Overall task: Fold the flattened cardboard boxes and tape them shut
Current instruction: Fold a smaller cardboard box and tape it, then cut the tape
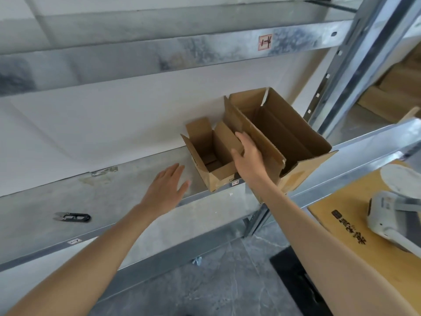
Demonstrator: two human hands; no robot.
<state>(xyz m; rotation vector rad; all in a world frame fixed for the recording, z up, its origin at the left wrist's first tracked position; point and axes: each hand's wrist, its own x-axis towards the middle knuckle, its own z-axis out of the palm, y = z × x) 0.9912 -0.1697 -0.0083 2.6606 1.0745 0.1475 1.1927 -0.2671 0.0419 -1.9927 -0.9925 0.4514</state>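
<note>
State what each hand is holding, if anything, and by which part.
The right hand appears to pinch the small box by its right-side top flap, thumb inside, fingers outside. The left hand holds nothing, open above the shelf.

Small box point(213, 156) left of large box point(282, 135), on shelf point(127, 190)
</note>
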